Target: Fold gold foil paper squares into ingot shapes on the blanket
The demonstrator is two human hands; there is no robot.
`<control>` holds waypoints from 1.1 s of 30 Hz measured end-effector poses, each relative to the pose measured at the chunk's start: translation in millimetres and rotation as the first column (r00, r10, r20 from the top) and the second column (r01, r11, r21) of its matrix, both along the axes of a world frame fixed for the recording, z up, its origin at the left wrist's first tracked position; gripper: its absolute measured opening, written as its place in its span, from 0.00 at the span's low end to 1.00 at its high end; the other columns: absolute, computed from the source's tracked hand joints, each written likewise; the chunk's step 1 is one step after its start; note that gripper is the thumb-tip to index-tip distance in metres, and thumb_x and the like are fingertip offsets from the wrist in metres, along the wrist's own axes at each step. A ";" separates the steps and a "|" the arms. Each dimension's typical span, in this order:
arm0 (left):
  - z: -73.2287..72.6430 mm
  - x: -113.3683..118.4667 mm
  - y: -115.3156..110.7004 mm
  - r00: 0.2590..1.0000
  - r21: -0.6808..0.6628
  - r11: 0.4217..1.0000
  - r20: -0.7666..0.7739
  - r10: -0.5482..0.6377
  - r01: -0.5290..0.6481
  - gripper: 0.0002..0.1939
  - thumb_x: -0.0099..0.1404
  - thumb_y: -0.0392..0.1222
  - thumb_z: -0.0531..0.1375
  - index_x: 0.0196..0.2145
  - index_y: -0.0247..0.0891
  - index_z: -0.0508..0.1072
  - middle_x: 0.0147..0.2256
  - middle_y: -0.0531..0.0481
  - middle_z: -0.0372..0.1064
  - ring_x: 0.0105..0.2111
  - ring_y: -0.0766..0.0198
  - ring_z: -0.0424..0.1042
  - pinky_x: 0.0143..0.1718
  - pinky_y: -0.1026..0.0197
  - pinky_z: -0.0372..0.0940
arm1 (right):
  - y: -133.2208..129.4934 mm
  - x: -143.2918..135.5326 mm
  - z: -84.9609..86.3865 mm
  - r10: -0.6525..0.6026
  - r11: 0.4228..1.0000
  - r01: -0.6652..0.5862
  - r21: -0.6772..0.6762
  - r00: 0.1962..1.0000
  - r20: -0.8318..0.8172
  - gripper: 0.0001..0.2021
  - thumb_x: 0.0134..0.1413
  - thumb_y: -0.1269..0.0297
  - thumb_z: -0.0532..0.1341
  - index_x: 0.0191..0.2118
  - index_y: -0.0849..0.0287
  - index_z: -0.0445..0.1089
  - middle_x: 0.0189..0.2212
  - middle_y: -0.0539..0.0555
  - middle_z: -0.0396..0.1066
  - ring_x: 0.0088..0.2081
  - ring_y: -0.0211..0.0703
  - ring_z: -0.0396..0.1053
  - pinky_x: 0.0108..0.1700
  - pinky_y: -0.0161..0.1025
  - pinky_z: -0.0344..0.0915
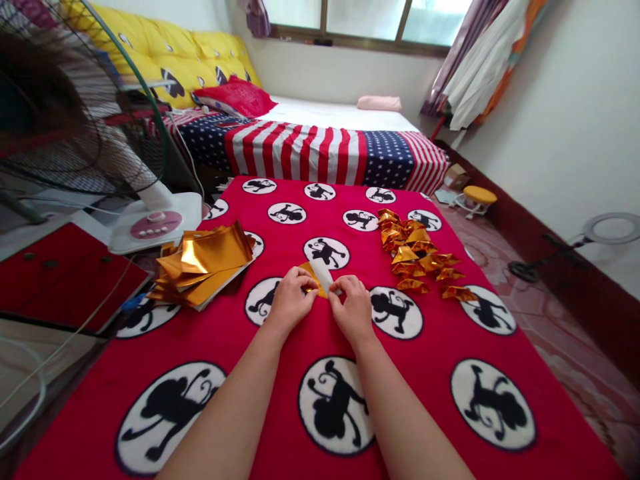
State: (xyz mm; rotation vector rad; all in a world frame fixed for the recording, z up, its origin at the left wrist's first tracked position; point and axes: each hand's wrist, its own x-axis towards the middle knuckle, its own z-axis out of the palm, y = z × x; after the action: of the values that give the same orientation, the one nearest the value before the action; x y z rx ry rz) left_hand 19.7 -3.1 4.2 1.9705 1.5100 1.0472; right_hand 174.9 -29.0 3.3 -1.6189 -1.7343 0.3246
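Between my hands is a sheet of gold foil paper (321, 275), partly folded so that a strip of its white back shows. My left hand (294, 297) pinches its left side with curled fingers. On the right side, my right hand (351, 305) grips the white folded part between thumb and fingers. My fingers cover part of the sheet's lower edge. To the left lies a loose stack of flat gold foil sheets (213, 257). A group of folded gold foil ingots (407, 250) sits on the right of the red cloth.
A red cloth (270, 427) with monkey figures in white circles covers the table. Beside it at the left stands a fan (150, 193). Beyond is a bed with a star-and-stripe cover (295, 153). A yellow stool (479, 195) and ring light (613, 228) are at right.
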 end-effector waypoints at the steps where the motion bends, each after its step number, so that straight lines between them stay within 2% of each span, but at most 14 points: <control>1: -0.9 -0.2 -0.2 1.000 0.011 1.000 0.008 -0.011 0.011 0.05 0.56 0.30 0.63 0.27 0.38 0.77 0.36 0.49 0.69 0.38 0.62 0.71 0.43 0.59 0.66 | 0.6 0.8 -0.6 -0.006 1.000 0.006 0.002 0.999 -0.034 0.05 0.51 0.72 0.59 0.34 0.56 0.69 0.36 0.52 0.70 0.40 0.46 0.66 0.44 0.42 0.59; 6: -2.5 -1.2 -0.5 0.996 0.092 0.992 0.036 -0.087 0.084 0.07 0.58 0.28 0.62 0.29 0.38 0.77 0.37 0.49 0.68 0.40 0.62 0.70 0.45 0.59 0.65 | 4.1 2.9 -1.8 -0.008 1.000 0.009 0.010 0.995 -0.095 0.12 0.48 0.72 0.58 0.41 0.58 0.68 0.37 0.53 0.72 0.37 0.45 0.67 0.43 0.40 0.62; 9: 0.7 0.3 -2.3 0.997 0.128 0.989 -0.021 -0.070 0.072 0.07 0.58 0.28 0.61 0.28 0.38 0.77 0.35 0.48 0.67 0.39 0.62 0.69 0.44 0.59 0.65 | 4.4 3.4 -1.5 -0.017 1.000 0.016 -0.003 0.996 -0.083 0.14 0.48 0.70 0.59 0.44 0.58 0.68 0.35 0.52 0.73 0.34 0.43 0.68 0.39 0.38 0.62; 14: 5.3 4.3 -8.1 0.992 0.069 0.997 -0.125 -0.031 0.040 0.05 0.60 0.33 0.61 0.30 0.39 0.77 0.32 0.49 0.70 0.36 0.61 0.69 0.41 0.58 0.65 | 1.8 6.9 -0.7 -0.011 0.998 0.001 -0.067 0.990 -0.139 0.14 0.50 0.68 0.58 0.44 0.55 0.70 0.27 0.48 0.73 0.28 0.41 0.68 0.34 0.36 0.62; 17: 5.2 5.8 -10.1 0.992 0.043 0.999 -0.121 -0.027 0.032 0.02 0.59 0.36 0.64 0.31 0.40 0.77 0.33 0.49 0.71 0.37 0.61 0.70 0.42 0.58 0.65 | 1.7 12.7 -1.5 0.039 0.996 -0.056 -0.071 0.973 -0.228 0.12 0.53 0.69 0.55 0.40 0.53 0.74 0.32 0.49 0.76 0.32 0.42 0.72 0.37 0.36 0.65; 20: 4.2 5.7 -9.7 0.994 0.030 0.999 -0.101 -0.028 0.031 0.04 0.58 0.34 0.64 0.32 0.40 0.78 0.33 0.50 0.71 0.36 0.62 0.70 0.41 0.59 0.65 | 3.9 20.3 -3.3 0.108 0.989 -0.132 -0.069 0.952 -0.285 0.16 0.52 0.74 0.52 0.37 0.53 0.76 0.36 0.49 0.78 0.39 0.42 0.73 0.42 0.37 0.66; 22: 3.5 5.1 -8.6 0.996 0.026 0.999 -0.083 -0.033 0.035 0.04 0.58 0.32 0.63 0.31 0.39 0.77 0.33 0.50 0.70 0.36 0.62 0.70 0.41 0.60 0.65 | 5.4 24.4 -4.3 0.150 0.983 -0.174 -0.056 0.945 -0.292 0.18 0.51 0.76 0.51 0.38 0.54 0.76 0.37 0.50 0.78 0.39 0.42 0.74 0.42 0.38 0.67; 29: 2.0 3.5 -7.3 0.998 0.054 0.998 -0.055 -0.040 0.043 0.05 0.57 0.32 0.64 0.31 0.39 0.78 0.33 0.50 0.70 0.37 0.62 0.69 0.42 0.60 0.64 | 5.0 25.0 -2.9 0.221 0.975 -0.222 0.028 0.940 -0.260 0.13 0.54 0.75 0.56 0.39 0.56 0.76 0.36 0.52 0.76 0.39 0.43 0.72 0.43 0.38 0.66; 33: 4.3 3.2 -9.2 0.995 0.072 0.997 -0.099 -0.020 0.027 0.03 0.58 0.34 0.64 0.31 0.40 0.78 0.33 0.49 0.69 0.38 0.61 0.69 0.42 0.59 0.64 | 5.0 23.8 0.0 0.192 0.981 -0.188 0.045 0.971 -0.144 0.09 0.53 0.74 0.61 0.35 0.54 0.77 0.35 0.52 0.72 0.40 0.44 0.69 0.44 0.40 0.65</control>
State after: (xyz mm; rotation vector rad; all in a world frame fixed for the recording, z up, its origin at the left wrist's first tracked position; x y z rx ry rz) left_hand 22.9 -12.3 8.6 2.1134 1.5149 1.0230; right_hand 198.7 -24.1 3.3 -1.3728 -1.7742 0.4944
